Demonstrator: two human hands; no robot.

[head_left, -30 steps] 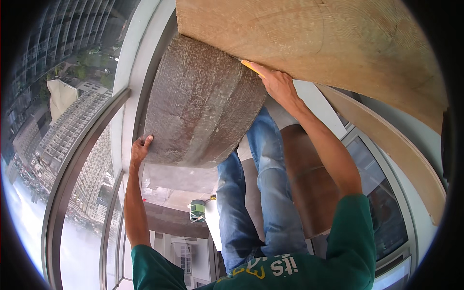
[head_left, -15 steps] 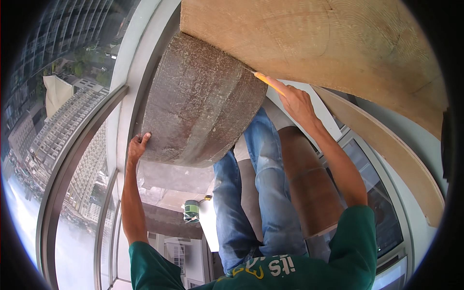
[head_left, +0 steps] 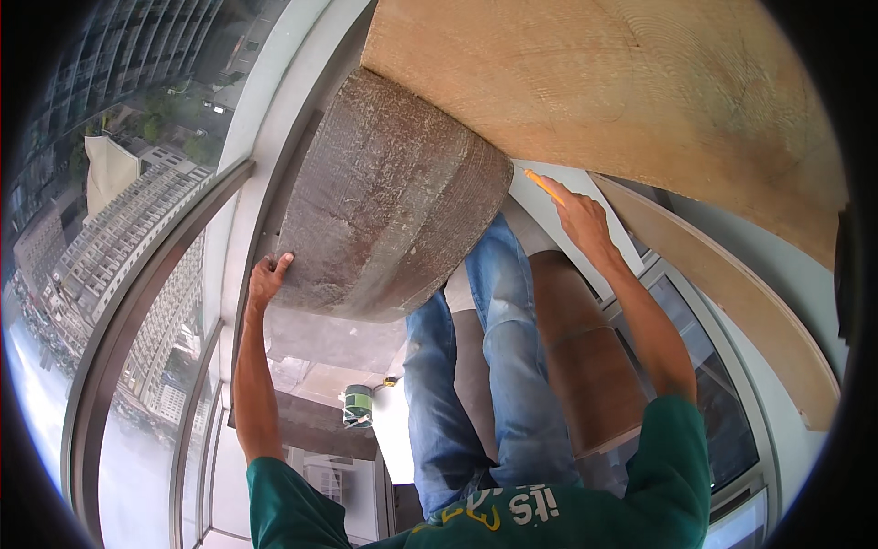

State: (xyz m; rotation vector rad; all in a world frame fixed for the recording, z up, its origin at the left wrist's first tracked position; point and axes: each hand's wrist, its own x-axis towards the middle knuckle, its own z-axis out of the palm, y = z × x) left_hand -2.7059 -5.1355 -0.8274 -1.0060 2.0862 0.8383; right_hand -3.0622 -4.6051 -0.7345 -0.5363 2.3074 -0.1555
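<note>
A large brown panel [head_left: 384,197], scuffed and streaked with a pale band, lies against the edge of a light wooden board [head_left: 594,82]. My left hand [head_left: 268,276] grips the panel's lower left edge, thumb on top; its other fingers are mostly hidden. In my right hand [head_left: 578,212] is a slim yellow-orange pencil [head_left: 546,187], its tip pointing up and left. That tip is just off the panel's right corner, near the board's edge, and I cannot tell if it touches anything.
Windows with a metal rail [head_left: 151,274] run along my left, with buildings far below. A green-labelled tub [head_left: 358,406] stands on the floor beside a small yellow and black item [head_left: 390,381]. Brown panels [head_left: 585,357] lie right of my legs, near a long curved-looking plank [head_left: 732,302].
My right hand has drawn the pencil right and down, away from the seam between panel and board. The panel and board appear slightly further right; my left hand still grips the panel.
</note>
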